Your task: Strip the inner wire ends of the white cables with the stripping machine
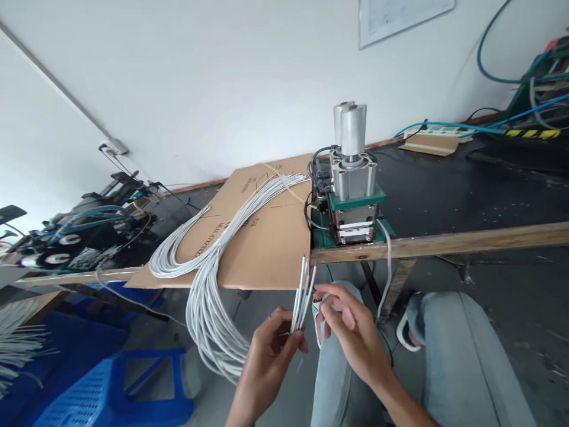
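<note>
Likely to handle as light, springy white wires (299, 305) — clamped in the fingers of the left hand (273, 356) near the cardboard (284, 243), beside the parted fingers of the right hand (358, 335) — best pinched just below their tips.

White wires (304, 296) partly hidden in left hand (272, 351), wall sheet (402, 19) cropped above

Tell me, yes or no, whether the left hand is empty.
No, the left hand grips white wires between thumb and fingers, their ends pointing up.
</note>
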A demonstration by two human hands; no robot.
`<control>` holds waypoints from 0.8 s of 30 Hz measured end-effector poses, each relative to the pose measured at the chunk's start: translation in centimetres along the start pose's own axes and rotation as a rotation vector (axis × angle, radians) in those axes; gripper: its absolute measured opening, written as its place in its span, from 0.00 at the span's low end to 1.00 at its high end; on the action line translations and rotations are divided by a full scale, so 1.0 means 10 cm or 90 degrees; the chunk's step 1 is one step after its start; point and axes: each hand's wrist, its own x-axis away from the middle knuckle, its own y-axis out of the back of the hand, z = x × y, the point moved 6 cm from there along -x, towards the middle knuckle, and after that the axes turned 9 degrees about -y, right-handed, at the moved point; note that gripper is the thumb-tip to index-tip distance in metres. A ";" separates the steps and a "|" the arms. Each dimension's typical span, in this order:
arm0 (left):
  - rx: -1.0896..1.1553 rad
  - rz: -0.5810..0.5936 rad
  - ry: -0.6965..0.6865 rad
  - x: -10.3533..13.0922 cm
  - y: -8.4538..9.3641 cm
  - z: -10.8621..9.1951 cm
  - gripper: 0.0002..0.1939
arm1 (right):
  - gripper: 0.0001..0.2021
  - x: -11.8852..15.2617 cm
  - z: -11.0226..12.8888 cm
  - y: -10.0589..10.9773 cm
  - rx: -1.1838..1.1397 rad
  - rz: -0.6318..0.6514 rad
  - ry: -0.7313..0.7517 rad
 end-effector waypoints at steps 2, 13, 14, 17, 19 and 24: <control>-0.016 0.019 0.003 -0.02 -0.04 0.01 0.10 | 0.15 -0.14 0.07 -0.01 -0.066 -0.007 -0.023; 0.007 -0.147 0.011 -0.01 0.04 -0.06 0.16 | 0.18 0.11 -0.04 -0.17 -0.047 0.132 -0.092; 0.017 -0.130 0.018 -0.03 -0.01 -0.06 0.17 | 0.17 0.15 -0.03 -0.19 -0.015 0.131 -0.078; 0.025 -0.104 0.024 -0.09 -0.07 -0.06 0.17 | 0.15 0.20 0.03 -0.23 0.057 0.118 -0.024; 0.035 -0.110 0.026 -0.12 -0.07 -0.05 0.18 | 0.15 0.20 0.05 -0.23 0.085 0.116 0.007; 0.060 -0.092 0.021 -0.13 -0.04 -0.05 0.16 | 0.14 0.18 0.10 -0.20 0.128 0.138 0.044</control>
